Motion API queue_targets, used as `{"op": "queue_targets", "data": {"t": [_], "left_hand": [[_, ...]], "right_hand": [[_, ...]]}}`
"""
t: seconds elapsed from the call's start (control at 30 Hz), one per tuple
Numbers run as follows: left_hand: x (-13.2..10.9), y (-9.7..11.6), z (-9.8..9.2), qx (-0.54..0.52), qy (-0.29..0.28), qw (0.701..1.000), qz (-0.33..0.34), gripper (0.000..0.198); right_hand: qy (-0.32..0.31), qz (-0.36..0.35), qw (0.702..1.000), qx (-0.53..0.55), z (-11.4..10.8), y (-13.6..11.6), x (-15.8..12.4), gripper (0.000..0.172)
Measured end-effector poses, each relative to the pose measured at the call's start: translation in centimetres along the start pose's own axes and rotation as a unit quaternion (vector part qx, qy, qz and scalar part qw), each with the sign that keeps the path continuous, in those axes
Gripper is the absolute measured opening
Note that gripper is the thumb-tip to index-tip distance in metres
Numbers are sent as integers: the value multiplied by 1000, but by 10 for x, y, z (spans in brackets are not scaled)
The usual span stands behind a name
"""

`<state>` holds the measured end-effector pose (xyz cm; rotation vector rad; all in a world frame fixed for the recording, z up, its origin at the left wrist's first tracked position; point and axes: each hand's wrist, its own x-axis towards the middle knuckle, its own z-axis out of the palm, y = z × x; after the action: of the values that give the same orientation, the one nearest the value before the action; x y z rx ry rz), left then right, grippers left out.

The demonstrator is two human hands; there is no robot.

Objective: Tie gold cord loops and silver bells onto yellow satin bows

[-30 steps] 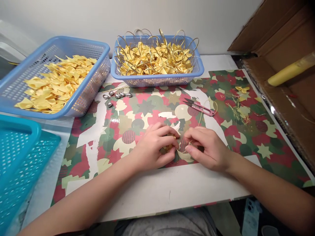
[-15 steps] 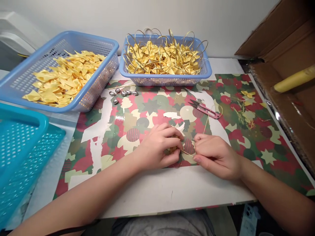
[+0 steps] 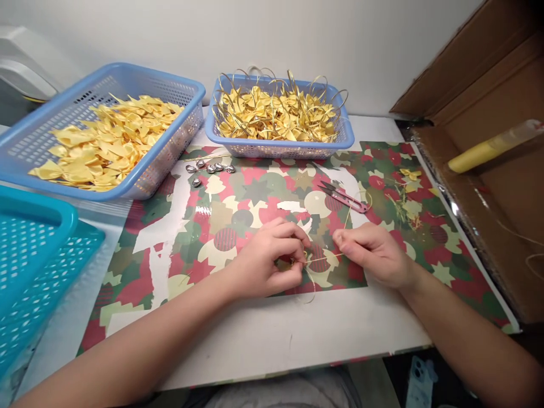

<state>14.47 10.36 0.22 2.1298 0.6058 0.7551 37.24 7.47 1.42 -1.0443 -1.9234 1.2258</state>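
My left hand (image 3: 278,258) rests on the patterned sheet with its fingertips curled together round a small thing, mostly hidden, with a yellowish glint. A thin gold thread (image 3: 323,260) runs taut from those fingertips across to my right hand (image 3: 376,252), which pinches it between thumb and finger. One loose end of thread curls below the left fingertips. Another length rises from the right fingers toward the pink-handled thread snips (image 3: 344,197), which lie just behind that hand. Several silver bells (image 3: 211,169) sit farther back on the left.
A blue basket (image 3: 168,144) of yellow bows stands at back left; another blue basket (image 3: 280,148) holds bows with gold loops. The teal basket (image 3: 91,243) is at left. Thread scraps (image 3: 408,209) lie at right, beside an open cardboard box (image 3: 488,119) with a yellow roll (image 3: 484,153).
My right hand has moved away from the left, so more thread stretches between them. A loose thread curl shows more plainly below my left fingers. The view has shifted slightly.
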Motion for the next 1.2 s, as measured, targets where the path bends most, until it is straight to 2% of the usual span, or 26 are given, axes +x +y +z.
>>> {"op": "queue_targets", "data": {"t": [0.1,0.23,0.3,0.4,0.47,0.53,0.6,0.7,0.77,0.87,0.93,1.0,1.1,1.2], "left_hand": [[-2,1,-2,-38,10,999,-5,15],[-5,1,-5,-170,6,985,-14,13],[-6,1,-7,-235,2,971,-42,13],[-7,0,-8,-311,18,946,-96,12],[-7,0,-7,-331,39,935,-123,11],[-8,1,-6,-323,52,934,-142,10],[-8,1,-4,-305,55,938,-153,8],[-9,1,-3,-290,48,943,-158,6],[-10,2,-3,-279,42,946,-160,6],[-9,4,-3,-256,47,950,-171,9],[-9,5,-3,-246,61,949,-186,10],[-7,7,-3,-271,79,936,-212,11],[-5,6,-2,-379,105,879,-270,13],[-3,2,-1,-491,125,802,-317,13]], "right_hand": [[26,9,996,-83,-15,1,5,44],[103,101,973,-180,-52,1,-2,47],[160,152,947,-235,-74,1,-11,47],[241,236,887,-315,-95,6,-19,41],[286,223,859,-360,-95,11,-17,29],[293,153,851,-408,-83,18,-8,27],[250,109,849,-453,-65,26,3,31],[194,129,842,-486,-41,36,18,33],[185,142,843,-485,-34,40,23,30],[211,146,856,-449,-32,40,22,29],[241,145,885,-372,-30,34,19,27],[251,138,925,-249,-25,22,12,24],[196,112,970,-89,-12,3,2,24],[109,76,990,-38,4,-11,-4,23]]}}
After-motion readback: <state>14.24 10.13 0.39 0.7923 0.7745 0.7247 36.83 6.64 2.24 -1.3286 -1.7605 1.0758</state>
